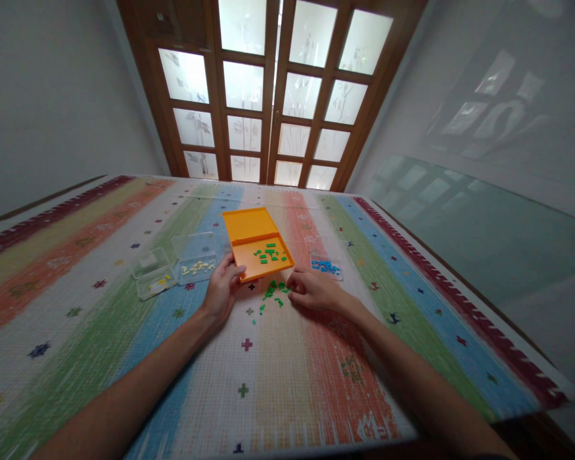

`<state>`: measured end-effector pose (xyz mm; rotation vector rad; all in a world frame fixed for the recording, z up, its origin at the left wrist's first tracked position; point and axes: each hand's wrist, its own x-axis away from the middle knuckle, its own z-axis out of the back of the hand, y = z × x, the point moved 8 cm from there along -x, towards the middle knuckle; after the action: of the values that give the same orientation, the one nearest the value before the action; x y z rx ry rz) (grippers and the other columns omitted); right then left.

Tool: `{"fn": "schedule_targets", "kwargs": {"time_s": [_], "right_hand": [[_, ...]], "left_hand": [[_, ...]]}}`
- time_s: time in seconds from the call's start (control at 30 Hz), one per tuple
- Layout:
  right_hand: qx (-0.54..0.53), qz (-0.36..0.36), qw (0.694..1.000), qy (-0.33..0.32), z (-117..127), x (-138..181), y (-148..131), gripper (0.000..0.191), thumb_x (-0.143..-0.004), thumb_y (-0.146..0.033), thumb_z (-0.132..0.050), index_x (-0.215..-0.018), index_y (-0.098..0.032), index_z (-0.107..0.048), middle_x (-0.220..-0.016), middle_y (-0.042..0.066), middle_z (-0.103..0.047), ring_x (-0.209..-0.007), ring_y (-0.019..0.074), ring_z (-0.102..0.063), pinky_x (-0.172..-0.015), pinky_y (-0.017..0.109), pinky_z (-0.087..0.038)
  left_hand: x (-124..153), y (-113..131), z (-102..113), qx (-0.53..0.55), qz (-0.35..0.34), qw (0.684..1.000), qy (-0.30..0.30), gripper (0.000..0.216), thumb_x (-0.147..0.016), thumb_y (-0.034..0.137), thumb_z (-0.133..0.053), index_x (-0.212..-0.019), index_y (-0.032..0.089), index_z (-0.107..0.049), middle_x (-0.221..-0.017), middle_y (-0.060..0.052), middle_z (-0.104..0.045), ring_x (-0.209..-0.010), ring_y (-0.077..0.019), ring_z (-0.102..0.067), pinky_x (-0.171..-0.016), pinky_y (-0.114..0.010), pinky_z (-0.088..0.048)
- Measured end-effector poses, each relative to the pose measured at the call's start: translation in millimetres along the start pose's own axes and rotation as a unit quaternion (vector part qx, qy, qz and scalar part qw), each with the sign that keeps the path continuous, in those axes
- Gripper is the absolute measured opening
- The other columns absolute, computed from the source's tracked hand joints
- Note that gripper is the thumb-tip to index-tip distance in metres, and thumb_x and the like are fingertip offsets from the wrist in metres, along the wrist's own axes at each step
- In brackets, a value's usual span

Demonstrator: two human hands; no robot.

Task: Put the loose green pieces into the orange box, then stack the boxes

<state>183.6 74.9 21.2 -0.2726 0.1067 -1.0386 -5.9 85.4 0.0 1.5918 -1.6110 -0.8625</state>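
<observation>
An orange hinged box [239, 260] lies opened out, its lid [250, 222] tipped back on the far side, with several small green bricks [270, 255] inside. My left hand [222, 285] grips the box at its near left corner, thumb over the rim. Just below the box, a loose pile of green bricks [271, 291] sits on the tablecloth. Beside that pile on the right is my right hand [311, 289], its fingers curled together close to the bricks. What they hold, if anything, is hidden.
On the left stand two open clear boxes, one with cream pieces [199, 266], the other with yellow pieces [165, 280]. Behind my right hand is a clear box of blue pieces [326, 266]. A striped tablecloth [278, 383] covers the table; a glazed wooden door [271, 128] stands beyond.
</observation>
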Motion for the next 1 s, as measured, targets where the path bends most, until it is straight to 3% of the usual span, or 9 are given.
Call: {"fn": "schedule_targets", "kwargs": {"time_s": [0.57,1.0], "right_hand": [[-0.008,0.009,1.0,0.022,-1.8,-2.0,-6.9,0.013,-0.09,-0.026,-0.067,-0.097,-0.018,-0.075,-0.093,0.008,-0.07,-0.081,0.0188,-0.061,-0.069,0.028,-0.041],[-0.019,0.053,0.998,0.032,-8.0,-4.7,-6.7,0.014,-0.092,-0.015,-0.061,-0.092,-0.018,-0.075,-0.1,0.008,-0.07,-0.085,0.0181,-0.062,-0.069,0.027,-0.041]], "left_hand": [[-0.7,-1.5,0.8,-0.002,-0.003,1.0,0.006,0.044,-0.069,0.022,-0.077,-0.111,0.017,-0.067,-0.115,-0.008,-0.074,-0.1,-0.0238,-0.071,-0.086,-0.034,-0.057],[-0.3,-0.2,1.2,-0.008,-0.005,1.0,0.002,0.046,-0.069,0.023,-0.077,-0.113,0.017,-0.067,-0.118,-0.009,-0.073,-0.104,-0.0256,-0.07,-0.084,-0.035,-0.058]]}}
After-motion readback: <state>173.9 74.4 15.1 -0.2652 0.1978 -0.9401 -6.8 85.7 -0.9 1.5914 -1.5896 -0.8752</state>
